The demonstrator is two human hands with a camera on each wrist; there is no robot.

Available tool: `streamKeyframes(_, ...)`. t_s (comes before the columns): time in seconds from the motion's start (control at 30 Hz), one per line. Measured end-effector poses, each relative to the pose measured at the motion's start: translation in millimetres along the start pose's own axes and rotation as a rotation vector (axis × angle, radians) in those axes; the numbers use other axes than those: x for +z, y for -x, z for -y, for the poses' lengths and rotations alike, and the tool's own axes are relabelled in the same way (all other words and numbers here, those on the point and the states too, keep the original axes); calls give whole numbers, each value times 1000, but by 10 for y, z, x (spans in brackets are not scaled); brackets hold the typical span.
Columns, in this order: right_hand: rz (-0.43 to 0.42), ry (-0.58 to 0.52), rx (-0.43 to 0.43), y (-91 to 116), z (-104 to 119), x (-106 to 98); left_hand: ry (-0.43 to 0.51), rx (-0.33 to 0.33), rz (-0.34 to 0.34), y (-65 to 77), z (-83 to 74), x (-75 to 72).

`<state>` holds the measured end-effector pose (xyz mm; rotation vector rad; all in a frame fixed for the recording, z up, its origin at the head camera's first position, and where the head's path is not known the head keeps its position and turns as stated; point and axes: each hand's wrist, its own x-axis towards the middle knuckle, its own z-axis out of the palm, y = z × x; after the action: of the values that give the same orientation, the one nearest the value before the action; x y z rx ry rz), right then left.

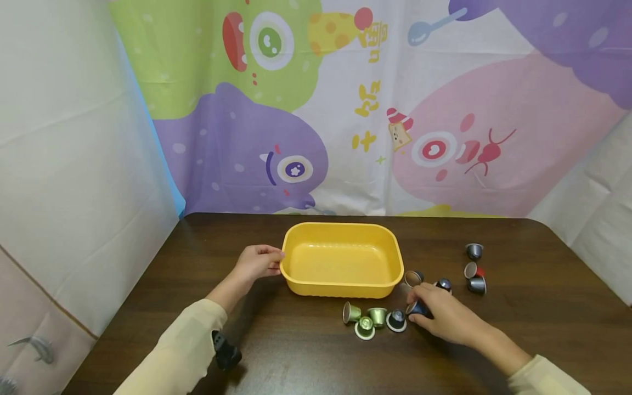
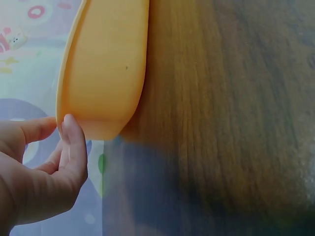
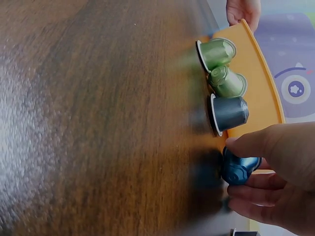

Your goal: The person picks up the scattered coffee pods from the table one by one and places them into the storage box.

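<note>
A yellow plastic basin [image 1: 340, 291] sits on the dark wooden table. My left hand [image 1: 255, 263] pinches its rim at the left end, the thumb on one side and a finger on the other in the left wrist view. By the basin's near right corner, my right hand [image 1: 444, 312] holds a blue coffee capsule [image 3: 237, 168] between thumb and fingers, low over the table. Just left of it a dark coffee capsule [image 1: 396, 320] stands rim down. Three green coffee capsules [image 1: 377, 316] form a cluster beside that one, in front of the basin.
A capsule with a brown lid [image 1: 413, 278] lies at the basin's right corner, and a dark capsule [image 1: 444, 285] is behind my right hand. Further right are a grey capsule [image 1: 475, 250], a red capsule [image 1: 479, 272] and another grey one. A cartoon curtain [image 1: 355, 164] hangs behind the table.
</note>
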<state>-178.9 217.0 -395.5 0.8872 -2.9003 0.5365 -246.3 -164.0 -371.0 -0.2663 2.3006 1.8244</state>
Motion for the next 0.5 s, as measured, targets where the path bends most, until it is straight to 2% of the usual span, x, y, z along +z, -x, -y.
streamKeyframes(0.13, -15, 10, -16, 3, -9, 4, 37, -23, 23, -59, 2, -11)
streamKeyframes(0.5, -11, 4, -27, 13, -18, 7, 140, -76, 145, -206, 24, -88)
